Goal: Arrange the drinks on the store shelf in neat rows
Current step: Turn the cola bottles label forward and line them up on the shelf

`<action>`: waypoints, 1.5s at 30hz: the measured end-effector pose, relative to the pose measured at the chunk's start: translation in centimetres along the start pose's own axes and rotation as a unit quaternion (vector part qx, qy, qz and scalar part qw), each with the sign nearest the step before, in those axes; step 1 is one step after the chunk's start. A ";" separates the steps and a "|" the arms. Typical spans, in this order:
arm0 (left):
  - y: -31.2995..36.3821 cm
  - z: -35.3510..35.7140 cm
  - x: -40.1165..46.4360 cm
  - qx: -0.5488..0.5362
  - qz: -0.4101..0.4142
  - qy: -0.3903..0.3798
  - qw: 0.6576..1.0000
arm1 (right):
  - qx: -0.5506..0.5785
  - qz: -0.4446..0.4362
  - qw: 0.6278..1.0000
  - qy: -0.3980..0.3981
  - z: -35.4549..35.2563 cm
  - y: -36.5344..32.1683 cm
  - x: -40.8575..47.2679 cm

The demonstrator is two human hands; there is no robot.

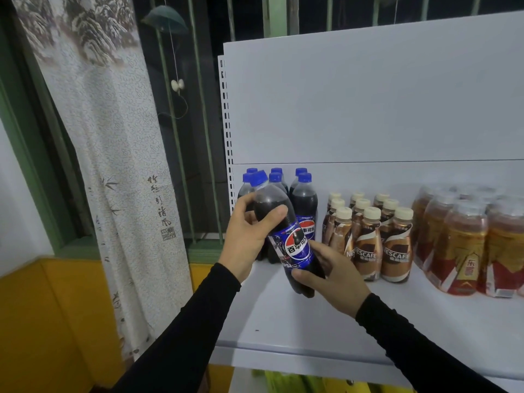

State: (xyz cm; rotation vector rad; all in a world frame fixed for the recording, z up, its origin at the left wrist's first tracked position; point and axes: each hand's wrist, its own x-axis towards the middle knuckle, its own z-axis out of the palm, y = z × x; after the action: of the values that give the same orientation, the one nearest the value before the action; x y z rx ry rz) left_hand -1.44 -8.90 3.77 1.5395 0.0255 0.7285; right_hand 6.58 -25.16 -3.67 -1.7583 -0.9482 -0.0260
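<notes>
I hold a Pepsi bottle (286, 239) with a blue cap tilted above the white shelf (283, 321), near its left end. My left hand (249, 231) grips its upper body. My right hand (334, 279) grips its base from the right. Behind it stand several more Pepsi bottles (304, 202) in rows at the back left of the shelf. To their right stand several brown Nescafe bottles (368, 239) with cream caps, lined up in rows.
Shrink-wrapped packs of amber tea bottles (465, 245) fill the right of the shelf. A white back panel (368, 103) rises behind. Left of the shelf hang a patterned curtain (113, 165) and a barred window (195, 137). The shelf's front edge (297, 355) runs below my arms.
</notes>
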 end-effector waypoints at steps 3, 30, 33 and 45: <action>-0.7 0.0 -0.5 0.018 -0.008 -0.052 0.998 | 0.012 0.007 1.000 -0.014 -0.2 0.2 -0.1; -4.9 10.5 -4.5 -0.230 -0.086 -0.216 0.945 | -0.497 0.087 0.823 0.262 -10.3 -5.7 -19.9; -4.3 14.0 -7.5 -0.233 -0.080 -0.266 0.932 | -0.529 0.136 0.785 0.292 -11.4 -7.0 -25.3; -1.9 33.6 -26.6 -0.220 -0.115 -0.487 0.837 | -0.603 0.357 0.624 0.346 -18.3 -12.4 -50.2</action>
State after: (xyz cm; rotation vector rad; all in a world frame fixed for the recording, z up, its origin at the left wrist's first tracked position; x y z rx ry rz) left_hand -6.55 -50.16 -6.71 1.2701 -0.6655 -0.2956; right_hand -27.47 -67.88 -8.76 -2.8518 0.6443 -0.9549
